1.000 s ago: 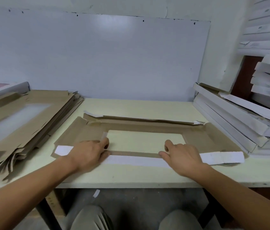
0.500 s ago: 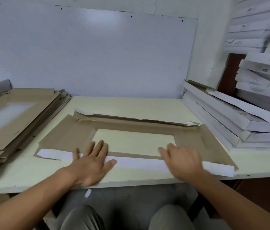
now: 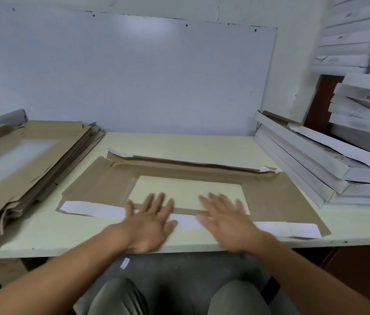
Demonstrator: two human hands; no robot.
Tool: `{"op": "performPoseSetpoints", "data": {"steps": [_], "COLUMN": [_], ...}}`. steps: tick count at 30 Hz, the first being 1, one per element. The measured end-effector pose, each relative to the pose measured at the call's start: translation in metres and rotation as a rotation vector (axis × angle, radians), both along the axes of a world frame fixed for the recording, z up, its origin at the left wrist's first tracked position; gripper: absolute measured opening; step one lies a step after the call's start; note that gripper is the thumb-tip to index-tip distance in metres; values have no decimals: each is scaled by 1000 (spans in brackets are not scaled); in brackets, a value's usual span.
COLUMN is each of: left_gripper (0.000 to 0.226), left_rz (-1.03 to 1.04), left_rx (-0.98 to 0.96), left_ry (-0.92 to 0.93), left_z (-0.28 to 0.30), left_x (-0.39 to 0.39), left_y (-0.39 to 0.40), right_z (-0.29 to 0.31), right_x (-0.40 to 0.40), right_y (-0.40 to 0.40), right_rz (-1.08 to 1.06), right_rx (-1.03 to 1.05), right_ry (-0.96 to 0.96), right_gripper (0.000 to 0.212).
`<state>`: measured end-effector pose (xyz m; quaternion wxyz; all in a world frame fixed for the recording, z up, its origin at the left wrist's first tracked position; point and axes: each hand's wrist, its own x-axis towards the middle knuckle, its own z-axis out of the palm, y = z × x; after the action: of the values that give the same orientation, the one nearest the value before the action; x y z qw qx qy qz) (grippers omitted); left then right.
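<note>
A person is sitting at a pale table (image 3: pixel 179 144) and working on a flat brown blank (image 3: pixel 93 189) with a window cut in its middle. Well to the left of the left hand (image 3: pixel 151 226), a stack (image 3: pixel 27 160) of similar blanks is lying on the table, its edges fanning out toward the near rim. A white strip (image 3: pixel 111 211) is running along the blank's near edge, starting left of the left hand and passing under both palms. The left hand is lying flat over the strip with its fingers (image 3: pixel 160 201) straight and spread apart, gripping nothing, the tips reaching past the blank's near border to the window's edge. Just below this hand, a small white scrap (image 3: pixel 124 263) is lying on the floor under the table. Just beside it, the right hand (image 3: pixel 227 226) is lying the same way, palm down over the strip, fingers (image 3: pixel 215 201) splayed and reaching toward the window. Both hands are blurring, so how hard they are pressing cannot be told. Beyond the fingertips, the blank's far flap (image 3: pixel 190 163) is standing slightly raised, and a pale panel (image 3: pixel 134 76) is leaning against the wall behind it. To the right of the right hand, the strip is ending near the blank's corner, and further right, flat white boxes (image 3: pixel 311 169) are piling up on the table.
</note>
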<state>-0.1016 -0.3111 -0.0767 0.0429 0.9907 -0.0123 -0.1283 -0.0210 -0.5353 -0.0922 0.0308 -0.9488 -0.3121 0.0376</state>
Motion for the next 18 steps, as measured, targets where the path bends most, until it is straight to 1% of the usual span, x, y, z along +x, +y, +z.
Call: {"op": "performPoseSetpoints", "data": {"steps": [2,4,6,8,10,12,14,15,17,18], "left_gripper": [63,63,66,70,77,84,85,84,75,69], "left_rz": [-160,-213,-150,-14,119,153,144,154,186,216], "left_rx": [-24,-76,-89,-56,6,74,97,92,120,160], "left_ry": [-25,-12,25,29,4,3,-9,-32,-84,-117], "left_z": [-3,-4,-3,0,1,1,-3,-6,-9,-8], "left_x": [4,7,10,10,7,8,11,13,18,18], "left_y": [-18,-12,17,59,102,130,137,135,133,132], "right_z": [0,1,0,0,0,2,7,10,19,24], "right_x": [-12,-14,-6,8,26,44,54,56,52,47], "right_y": [42,59,50,25,-9,-45,-78,-91,-111,-116], "right_rz": [125,149,154,120,10,-124,-219,-219,-108,-48], "right_rx": [73,118,75,29,20,1,-4,7,-4,-28], "right_ry": [86,148,127,104,102,83,10,-79,-237,-260], "right_gripper": [73,76,77,78,75,74,76,76,69,62]}}
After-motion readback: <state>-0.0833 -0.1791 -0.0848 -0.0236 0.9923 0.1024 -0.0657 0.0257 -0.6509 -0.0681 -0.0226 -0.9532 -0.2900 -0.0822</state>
